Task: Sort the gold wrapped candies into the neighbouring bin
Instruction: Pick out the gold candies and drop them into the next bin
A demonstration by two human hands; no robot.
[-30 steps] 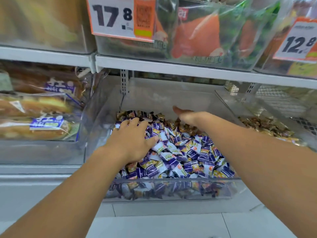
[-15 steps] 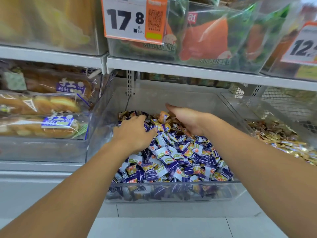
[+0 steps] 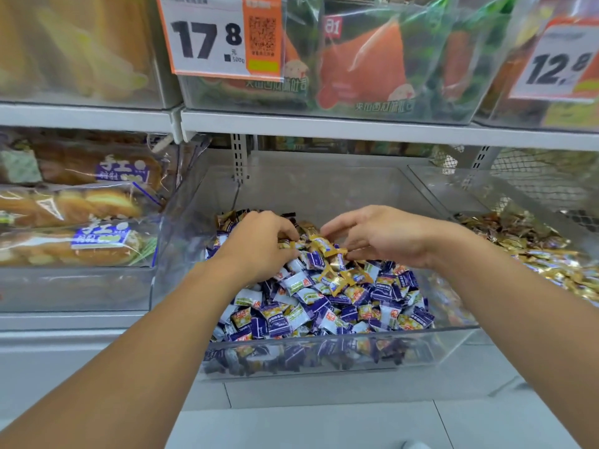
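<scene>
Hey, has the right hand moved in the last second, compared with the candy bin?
Yes. The right hand has pulled back from the far part of the clear candy bin toward its middle, nearer the left hand.

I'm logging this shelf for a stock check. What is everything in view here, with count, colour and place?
middle bin: one, clear plastic, lower shelf centre
purple and white candies: many, fill the middle bin
gold wrapped candies: a few, gold, on the pile near the hands
neighbouring bin: one, clear, right of the middle bin, holding many gold candies
bread loaves: at least three, brown, bagged, lower shelf left
17.8 price tag: one, white and orange, upper shelf
12.8 price tag: one, white and orange, upper right
orange and green packets: several, upper bin
left hand: one, fingers curled into the candies
right hand: one, fingertips at a gold candy; grip unclear
</scene>
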